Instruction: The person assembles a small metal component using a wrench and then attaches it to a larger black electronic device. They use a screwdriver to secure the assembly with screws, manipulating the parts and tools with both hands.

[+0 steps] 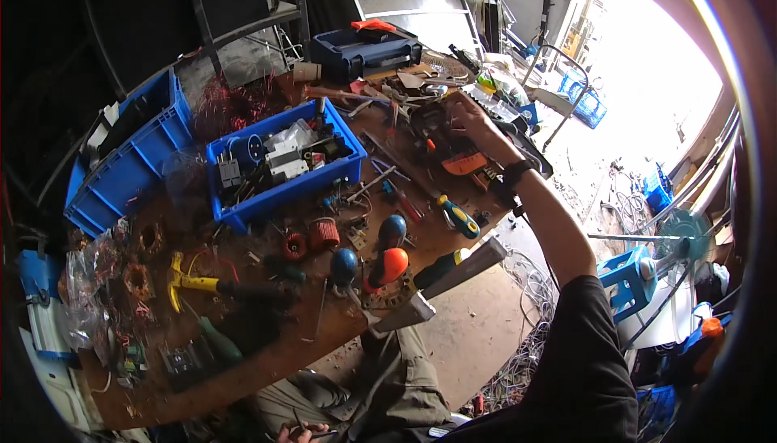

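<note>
My right hand (468, 119) reaches to the far right part of the bench, its fingers bent down among dark items. What they touch is hidden. Just below it lies an orange and black tool (463, 164), with a yellow and blue screwdriver (459, 215) nearer to me. Low at the bottom edge, by my lap, my left hand (303, 433) is closed around a thin dark rod-like tool (299, 420), mostly cut off. Two blue rounded knobs (392, 231) and an orange-red one (395, 263) stand at the bench's near edge, beside a grey metal bar (465, 269).
A blue bin (283, 111) of electrical parts sits mid-bench, with another blue crate (133, 164) to its left. A yellow hammer (194, 282), a green-handled screwdriver (220, 339) and red copper coils (324, 233) lie nearby. Behind is a dark toolbox (364, 59). Tangled wires (534, 313) cover the floor right.
</note>
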Available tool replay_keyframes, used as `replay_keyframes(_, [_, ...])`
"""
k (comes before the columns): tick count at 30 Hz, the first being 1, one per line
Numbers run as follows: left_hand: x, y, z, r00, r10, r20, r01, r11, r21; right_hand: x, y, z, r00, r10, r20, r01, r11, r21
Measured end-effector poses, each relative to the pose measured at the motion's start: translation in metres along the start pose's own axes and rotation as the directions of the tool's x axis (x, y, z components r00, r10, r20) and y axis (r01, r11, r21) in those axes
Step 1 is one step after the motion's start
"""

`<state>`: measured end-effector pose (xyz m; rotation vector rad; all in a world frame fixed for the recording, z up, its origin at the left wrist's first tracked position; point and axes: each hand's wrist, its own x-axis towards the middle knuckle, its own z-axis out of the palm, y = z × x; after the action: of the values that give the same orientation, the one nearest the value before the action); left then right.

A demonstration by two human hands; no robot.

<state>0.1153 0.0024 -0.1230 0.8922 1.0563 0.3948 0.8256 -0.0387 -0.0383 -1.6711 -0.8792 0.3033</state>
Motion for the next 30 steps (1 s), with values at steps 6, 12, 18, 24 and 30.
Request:
replay_keyframes(6, [0.026,-0.019,-0.010,0.988,0.070,0.138,-0.043,0.981,-0.188,-0.067,-0.005,-0.012,0.982,0.040,-0.184,-0.008,0.985,0.171])
replay_keyframes(12, [0.026,-0.001,-0.004,0.953,0.127,0.275,-0.001,0.909,-0.417,-0.213,-0.062,0.005,0.925,0.076,-0.373,0.092,0.906,0.414])
replay_keyframes(18, [0.024,0.024,0.019,0.908,0.257,0.332,-0.048,0.850,-0.525,-0.385,-0.100,0.153,0.961,0.246,-0.129,-0.194,0.927,0.321])
replay_keyframes(24, [0.017,0.031,0.029,0.931,0.294,0.215,-0.119,0.805,-0.581,-0.428,-0.145,0.277,0.916,0.261,0.305,-0.331,0.921,0.206])
replay_keyframes(30, [0.007,0.040,0.028,0.916,0.378,0.133,-0.257,0.809,-0.529,-0.415,-0.157,0.334,0.910,0.144,0.389,-0.298,0.879,0.372])
